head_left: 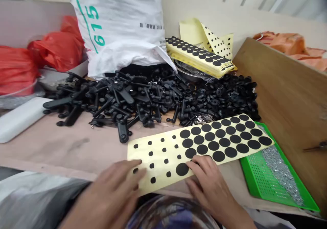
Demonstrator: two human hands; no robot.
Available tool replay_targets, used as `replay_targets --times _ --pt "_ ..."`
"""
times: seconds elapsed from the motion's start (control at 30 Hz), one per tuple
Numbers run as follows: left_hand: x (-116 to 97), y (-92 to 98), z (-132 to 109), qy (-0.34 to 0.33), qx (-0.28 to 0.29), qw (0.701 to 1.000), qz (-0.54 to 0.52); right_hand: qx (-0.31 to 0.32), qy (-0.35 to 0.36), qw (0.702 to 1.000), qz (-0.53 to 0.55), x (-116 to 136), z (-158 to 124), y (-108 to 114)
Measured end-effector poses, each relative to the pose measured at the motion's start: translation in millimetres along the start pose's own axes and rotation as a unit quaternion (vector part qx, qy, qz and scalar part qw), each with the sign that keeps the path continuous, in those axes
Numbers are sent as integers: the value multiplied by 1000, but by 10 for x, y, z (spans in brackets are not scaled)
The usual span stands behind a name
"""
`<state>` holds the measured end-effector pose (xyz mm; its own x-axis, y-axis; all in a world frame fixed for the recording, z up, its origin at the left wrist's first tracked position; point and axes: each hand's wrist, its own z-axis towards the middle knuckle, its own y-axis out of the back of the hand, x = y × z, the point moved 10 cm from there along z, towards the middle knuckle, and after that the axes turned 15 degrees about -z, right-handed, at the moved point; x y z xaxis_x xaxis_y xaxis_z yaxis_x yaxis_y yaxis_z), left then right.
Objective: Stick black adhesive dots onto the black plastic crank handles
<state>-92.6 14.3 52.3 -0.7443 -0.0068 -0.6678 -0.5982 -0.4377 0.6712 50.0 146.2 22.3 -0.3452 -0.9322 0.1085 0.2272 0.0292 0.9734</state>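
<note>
A pale yellow sheet of round black stickers (209,136) lies slanted across the front of the table. Full rows of black discs cover its right part; small black spots dot the bare left part. My right hand (212,184) grips the near edge, thumb below and fingertips on top beside a lone black disc (182,169). Over the left end of the sheet is my left hand (109,191), blurred, its fingers stretched out and apart. Whether those fingertips touch the sheet I cannot tell. Behind it spreads a heap of black plastic crank handles (125,96).
A green basket (255,184) of small silvery metal parts sits at right, under the sheet's end, beside a wooden board (283,103). Behind stand a white sack (122,21), stacked sticker sheets (199,57) and red bags (58,48). A white block (22,118) lies at left.
</note>
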Motion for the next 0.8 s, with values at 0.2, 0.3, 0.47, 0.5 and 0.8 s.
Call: replay_targets --times 0.2,0.3,0.47,0.5,0.8 --pt "-457 -938 275 -113 185 975 53 27 -24 998 42 -73 22 34" --pt "-429 -1099 289 -122 186 972 72 34 -36 997 56 -92 17 23" --pt "-382 -1170 241 -158 157 971 89 -18 -55 998 31 -46 43 39" --pt "-377 -1178 244 -160 150 971 93 -32 -58 997 30 -33 46 48" --pt "-387 -1183 211 -166 126 971 118 -39 -70 990 116 -48 48 111"
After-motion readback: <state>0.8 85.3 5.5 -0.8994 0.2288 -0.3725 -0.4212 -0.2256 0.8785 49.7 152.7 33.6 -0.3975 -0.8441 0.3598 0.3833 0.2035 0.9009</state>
